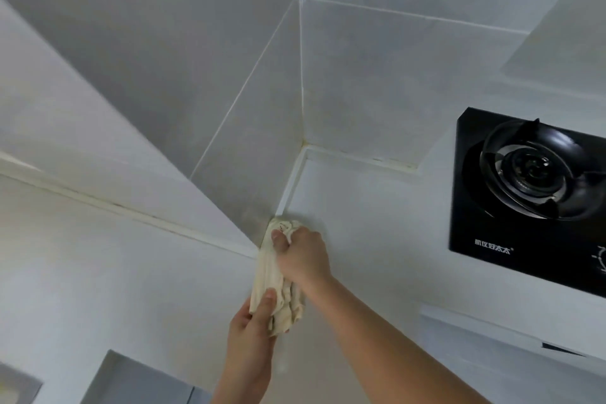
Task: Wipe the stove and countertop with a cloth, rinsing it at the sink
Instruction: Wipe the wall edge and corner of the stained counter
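The right hand [303, 251] grips the cloth [278, 275] bunched against the wall corner, left of the stove [511, 233]; the left hand [252, 321] pinches its lower end. I judge it best to press the cloth firmly into the bench [377, 223] seam and drag slowly along it.

At the lower centre of the frame we see the crumpled cream cloth [278, 275] lying on the pale white desk [377, 239], its upper end against the corner where the grey tiled walls [377, 75] meet. Our right hand [303, 254] grips its upper part, our left hand [251, 321] its lower end. The black glass gas stove [524, 200] sits in the desk, well apart at the right edge.
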`<state>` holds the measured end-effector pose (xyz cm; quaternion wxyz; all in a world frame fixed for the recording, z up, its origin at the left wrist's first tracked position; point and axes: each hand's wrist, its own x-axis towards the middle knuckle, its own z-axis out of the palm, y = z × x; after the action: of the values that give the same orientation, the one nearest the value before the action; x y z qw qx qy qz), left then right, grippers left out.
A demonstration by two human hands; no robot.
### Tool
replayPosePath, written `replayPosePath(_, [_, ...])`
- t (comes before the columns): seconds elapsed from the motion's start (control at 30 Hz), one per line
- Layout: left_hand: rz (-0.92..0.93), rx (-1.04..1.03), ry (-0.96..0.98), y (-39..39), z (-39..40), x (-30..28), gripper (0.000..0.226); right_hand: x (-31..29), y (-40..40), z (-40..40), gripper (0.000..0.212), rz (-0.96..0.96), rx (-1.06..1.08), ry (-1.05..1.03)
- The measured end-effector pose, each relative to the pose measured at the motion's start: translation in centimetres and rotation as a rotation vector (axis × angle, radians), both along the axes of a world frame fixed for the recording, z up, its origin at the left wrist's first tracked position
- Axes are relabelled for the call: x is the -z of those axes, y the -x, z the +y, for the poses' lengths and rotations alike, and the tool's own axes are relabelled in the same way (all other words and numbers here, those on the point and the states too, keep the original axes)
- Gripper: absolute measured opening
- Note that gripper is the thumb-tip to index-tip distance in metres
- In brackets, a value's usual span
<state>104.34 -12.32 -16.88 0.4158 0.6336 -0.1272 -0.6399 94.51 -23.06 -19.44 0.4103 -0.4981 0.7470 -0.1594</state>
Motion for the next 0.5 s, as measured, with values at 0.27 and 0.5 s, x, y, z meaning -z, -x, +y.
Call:
replayPosePath(0.27, [-0.042, 0.201, -0.056, -2.0, 3.9, 0.2, 0.055, -1.1, 0.1, 5.0, 0.046, -0.008, -0.088, -0.003])
replayPosePath(0.5, [-0.131, 0.415, 0.04, 2.2, -4.1, -3.4, 0.052, -4.7, 6.0, 0.5, 0.041, -0.461, 0.103, 0.037])
